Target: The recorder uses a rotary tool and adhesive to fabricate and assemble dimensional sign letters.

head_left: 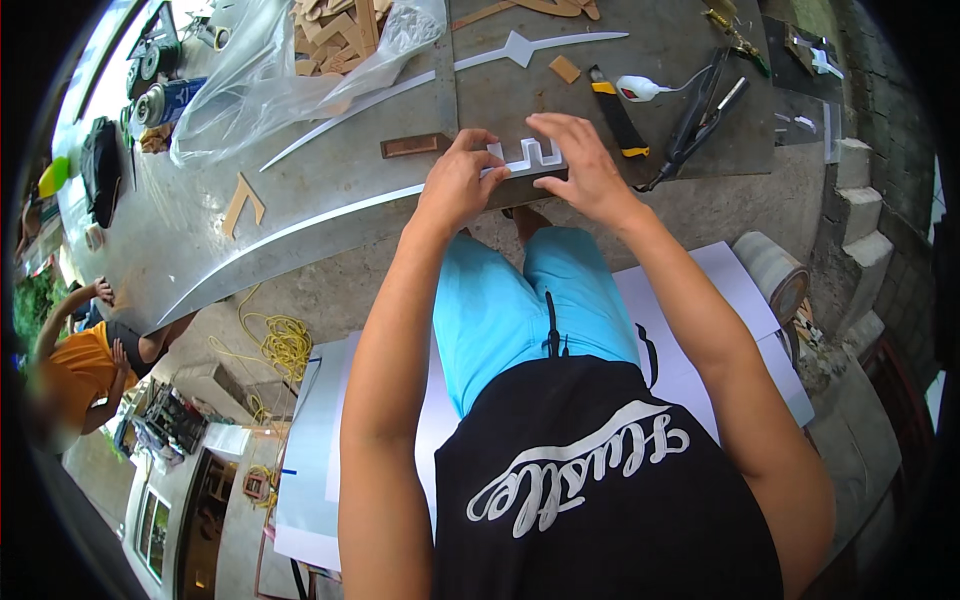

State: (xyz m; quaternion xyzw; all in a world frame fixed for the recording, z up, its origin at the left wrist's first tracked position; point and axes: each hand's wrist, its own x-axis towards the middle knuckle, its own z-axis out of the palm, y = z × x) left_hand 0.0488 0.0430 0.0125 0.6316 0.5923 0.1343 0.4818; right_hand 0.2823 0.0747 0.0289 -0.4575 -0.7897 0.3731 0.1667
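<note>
A long thin white strip runs along the near edge of the metal table, its right end folded into square zigzag bends. My left hand pinches the strip just left of those bends, thumb and fingers closed on it. Around the right end of the bends, my right hand is held with thumb and fingers spread apart; whether a fingertip touches the strip I cannot tell. Beyond my left hand lies a flat brown rectangular piece. A yellow-and-black utility knife rests past my right hand.
Farther back are a white strip with a diamond shape, a clear plastic bag and brown offcuts. A white bottle and black hair straightener lie right. Another person is at the table's left end.
</note>
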